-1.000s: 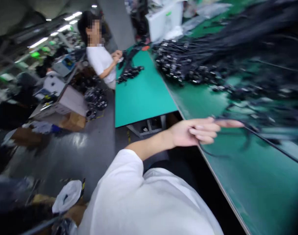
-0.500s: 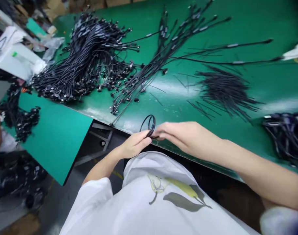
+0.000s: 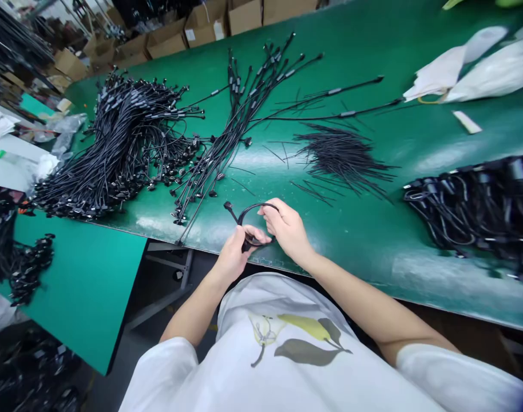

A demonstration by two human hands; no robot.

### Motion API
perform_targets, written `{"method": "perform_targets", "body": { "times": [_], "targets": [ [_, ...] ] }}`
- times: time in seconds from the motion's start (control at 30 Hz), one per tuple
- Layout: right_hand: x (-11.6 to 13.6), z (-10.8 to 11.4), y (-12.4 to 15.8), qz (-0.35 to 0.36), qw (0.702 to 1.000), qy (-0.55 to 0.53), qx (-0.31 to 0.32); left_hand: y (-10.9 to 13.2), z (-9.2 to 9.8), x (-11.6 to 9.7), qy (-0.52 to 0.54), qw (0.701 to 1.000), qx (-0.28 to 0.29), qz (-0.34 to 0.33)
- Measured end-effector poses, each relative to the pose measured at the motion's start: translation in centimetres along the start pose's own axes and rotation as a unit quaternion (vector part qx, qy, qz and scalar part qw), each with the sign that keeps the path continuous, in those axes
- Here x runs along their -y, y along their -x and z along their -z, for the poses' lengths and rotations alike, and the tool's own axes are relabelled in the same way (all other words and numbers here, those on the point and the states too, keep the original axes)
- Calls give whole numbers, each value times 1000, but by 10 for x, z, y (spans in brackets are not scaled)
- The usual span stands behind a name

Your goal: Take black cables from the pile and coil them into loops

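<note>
Close to the table's front edge, a black cable (image 3: 255, 207) is bent into a loop between my hands. My left hand (image 3: 238, 247) is closed on the coiled part, and one end with a black connector pokes out above the fingers. The fingers of my right hand (image 3: 286, 224) pinch the loop on its right side. Beyond my hands lies a pile of short black ties (image 3: 343, 154). To their upper left, several straight cables (image 3: 244, 114) with connectors lie spread on the green table (image 3: 360, 229).
A big heap of black cables (image 3: 115, 143) covers the table's left part. Bundled coiled cables (image 3: 480, 206) lie at the right. White bags (image 3: 493, 68) rest at the back right. Cardboard boxes (image 3: 205, 26) line the far edge. A lower green board (image 3: 81, 274) adjoins at the left.
My right hand has risen and now pinches the cable loop from above. The loop has opened wider, and a connector end shows over my left hand. The view has shifted to the right.
</note>
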State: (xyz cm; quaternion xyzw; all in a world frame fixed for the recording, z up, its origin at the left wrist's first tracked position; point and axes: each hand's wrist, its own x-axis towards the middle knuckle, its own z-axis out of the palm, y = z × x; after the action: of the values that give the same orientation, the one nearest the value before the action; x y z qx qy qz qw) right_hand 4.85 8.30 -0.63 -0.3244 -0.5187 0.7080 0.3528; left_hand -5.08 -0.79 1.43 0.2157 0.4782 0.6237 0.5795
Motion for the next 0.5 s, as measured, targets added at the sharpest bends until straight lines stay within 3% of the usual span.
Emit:
{"method": "perform_targets", "body": {
  "times": [0.13,0.2,0.33,0.5],
  "targets": [
    [8,3,4,-117,978,-166,56,-5,-6,0,114,992,-62,-5],
    [13,5,7,-150,962,-219,63,-6,-9,-1,128,990,-59,5],
    [22,8,10,-139,953,-265,43,-1,-10,4,33,999,30,22],
    [27,0,23,-64,972,-225,4,8,-3,14,-129,991,23,-16]
  ]
}}
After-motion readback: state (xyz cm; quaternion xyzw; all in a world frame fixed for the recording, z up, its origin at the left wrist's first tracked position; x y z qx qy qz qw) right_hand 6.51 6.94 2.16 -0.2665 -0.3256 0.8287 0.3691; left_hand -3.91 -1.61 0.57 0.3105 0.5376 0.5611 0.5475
